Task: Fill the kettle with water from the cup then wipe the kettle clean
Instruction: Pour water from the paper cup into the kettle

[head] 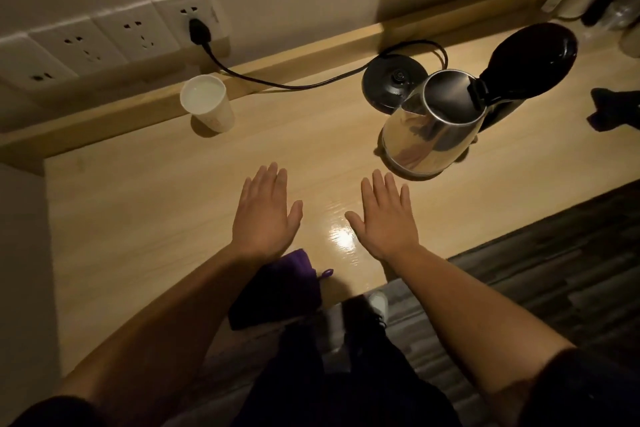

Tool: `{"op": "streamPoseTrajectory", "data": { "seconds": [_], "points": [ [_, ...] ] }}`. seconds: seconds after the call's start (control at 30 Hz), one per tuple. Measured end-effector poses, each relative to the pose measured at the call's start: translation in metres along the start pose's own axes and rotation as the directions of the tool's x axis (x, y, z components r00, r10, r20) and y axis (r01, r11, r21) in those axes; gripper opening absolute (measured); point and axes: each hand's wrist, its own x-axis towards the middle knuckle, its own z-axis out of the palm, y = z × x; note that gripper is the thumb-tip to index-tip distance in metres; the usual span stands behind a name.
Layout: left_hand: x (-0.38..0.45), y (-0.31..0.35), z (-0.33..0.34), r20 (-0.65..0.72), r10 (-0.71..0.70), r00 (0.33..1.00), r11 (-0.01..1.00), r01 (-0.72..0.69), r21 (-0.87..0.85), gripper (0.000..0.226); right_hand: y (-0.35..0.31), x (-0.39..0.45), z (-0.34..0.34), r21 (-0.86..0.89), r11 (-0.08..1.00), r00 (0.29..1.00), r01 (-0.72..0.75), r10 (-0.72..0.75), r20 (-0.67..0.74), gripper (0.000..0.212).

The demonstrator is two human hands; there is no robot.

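The wooden counter (pixel 145 204) is dim. Both hands, left hand (pixel 264 215) and right hand (pixel 385 218), hover flat, fingers spread, holding nothing. Grip the full cup (pixel 207 103) low and level, then pour slowly into the open kettle (pixel 433 128).

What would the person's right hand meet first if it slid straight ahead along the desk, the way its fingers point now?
Most likely the steel kettle: the right hand points up the desk with its fingertips just short of the kettle's base. Depth is unclear, so it might only graze the kettle's left side.
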Motion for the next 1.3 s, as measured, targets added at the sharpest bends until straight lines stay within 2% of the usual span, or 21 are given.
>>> {"op": "streamPoseTrajectory", "data": {
  "seconds": [0.13, 0.23, 0.33, 0.4, 0.53, 0.63, 1.07, 1.2, 1.3],
  "points": [
    [0.008, -0.041, -0.010, -0.042, -0.042, 0.998, 0.987, 0.035, -0.156, 0.062, 0.000, 0.002, 0.008, -0.029, 0.999, 1.000, -0.024, 0.024, -0.010, 0.079],
    [0.024, -0.068, -0.015, -0.090, -0.167, 0.982, 0.938, 0.130, -0.322, 0.064, -0.001, 0.003, 0.009, -0.036, 0.999, 0.999, -0.037, 0.036, -0.031, 0.079],
    [0.049, -0.088, -0.019, -0.141, -0.386, 0.911, 0.798, 0.253, -0.547, 0.071, -0.001, 0.003, 0.010, -0.029, 0.999, 0.998, -0.041, 0.040, -0.039, 0.080],
    [0.068, -0.096, -0.023, -0.103, -0.494, 0.863, 0.681, 0.311, -0.663, 0.082, -0.001, 0.004, 0.011, -0.020, 0.999, 0.998, -0.041, 0.040, -0.046, 0.082],
    [0.102, -0.103, -0.032, -0.070, -0.509, 0.858, 0.541, 0.256, -0.801, 0.099, -0.002, 0.005, 0.011, -0.007, 0.999, 0.997, -0.053, 0.052, -0.058, 0.082],
    [0.117, -0.104, -0.029, -0.082, -0.503, 0.860, 0.465, 0.190, -0.865, 0.092, -0.003, 0.005, 0.011, -0.005, 0.998, 0.997, -0.056, 0.055, -0.055, 0.081],
    [0.139, -0.110, -0.027, -0.116, -0.552, 0.826, 0.451, 0.178, -0.875, 0.081, -0.002, 0.006, 0.013, 0.018, 0.998, 0.995, -0.062, 0.063, -0.073, 0.079],
    [0.134, -0.099, -0.033, -0.134, -0.511, 0.849, 0.456, 0.135, -0.880, 0.076, -0.002, 0.006, 0.012, 0.016, 0.998, 0.996, -0.061, 0.062, -0.069, 0.080],
    [0.130, -0.077, -0.042, -0.133, -0.434, 0.891, 0.474, 0.100, -0.875, 0.075, -0.003, 0.005, 0.010, 0.027, 0.998, 0.995, -0.059, 0.061, -0.073, 0.079]
  ]
}}
